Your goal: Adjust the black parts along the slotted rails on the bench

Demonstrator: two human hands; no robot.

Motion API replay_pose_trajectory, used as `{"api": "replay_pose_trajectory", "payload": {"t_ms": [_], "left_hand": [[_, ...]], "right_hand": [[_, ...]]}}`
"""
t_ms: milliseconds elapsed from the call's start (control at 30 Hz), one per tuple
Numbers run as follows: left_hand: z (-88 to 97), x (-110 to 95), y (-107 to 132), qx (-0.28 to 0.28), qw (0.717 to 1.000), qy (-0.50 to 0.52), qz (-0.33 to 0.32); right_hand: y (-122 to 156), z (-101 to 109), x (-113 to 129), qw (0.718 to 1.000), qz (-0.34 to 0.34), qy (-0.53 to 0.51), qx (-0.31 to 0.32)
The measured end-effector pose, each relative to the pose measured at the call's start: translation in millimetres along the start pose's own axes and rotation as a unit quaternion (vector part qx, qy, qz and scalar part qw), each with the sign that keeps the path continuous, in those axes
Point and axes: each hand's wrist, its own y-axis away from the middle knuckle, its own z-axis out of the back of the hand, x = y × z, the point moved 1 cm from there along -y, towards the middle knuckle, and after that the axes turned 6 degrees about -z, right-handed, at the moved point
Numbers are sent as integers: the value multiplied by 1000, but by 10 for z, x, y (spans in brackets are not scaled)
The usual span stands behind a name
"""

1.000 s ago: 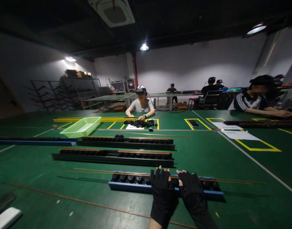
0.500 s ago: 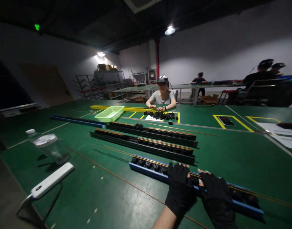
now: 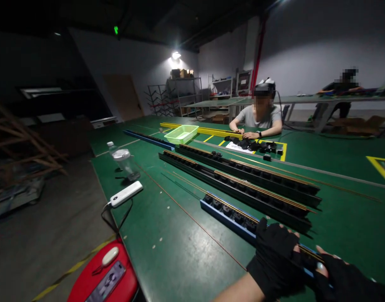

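Observation:
My left hand [image 3: 276, 256], in a black fingerless glove, is closed over a blue rail [image 3: 227, 219] near the front right of the table. Beside it, my right hand [image 3: 346, 274], gloved the same way, has its fingers curled over the same rail's right-hand stretch. Black blocks [image 3: 238, 216] sit in a row inside the rail, and thin brass-coloured rods [image 3: 231, 206] lie lengthwise on top of them. My palms hide the rail's middle and much of its right part. Two black rails [image 3: 236, 184] with similar blocks and rods lie just beyond.
A white power bank [image 3: 126, 194] with a cable and a clear plastic cup [image 3: 126, 164] stand at the left edge. A green basket [image 3: 182, 134] and yellow rail [image 3: 208, 131] lie farther back. Opposite sits a person [image 3: 263, 113]. Below the edge is a red stool [image 3: 124, 279] holding a phone.
The view has swung to the left, so the table's things appear farther right and the red stool has come into sight. Both hands stay on the blue rail.

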Motion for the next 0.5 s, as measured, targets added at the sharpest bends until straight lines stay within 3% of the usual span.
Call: {"api": "replay_pose_trajectory", "payload": {"t_ms": [133, 500], "left_hand": [[110, -26, -60, 16, 1000, -3, 9], [165, -44, -104, -2, 999, 44, 22]], "right_hand": [[13, 40, 30, 993, 51, 103, -33], [-32, 241, 294, 990, -2, 140, 4]]}}
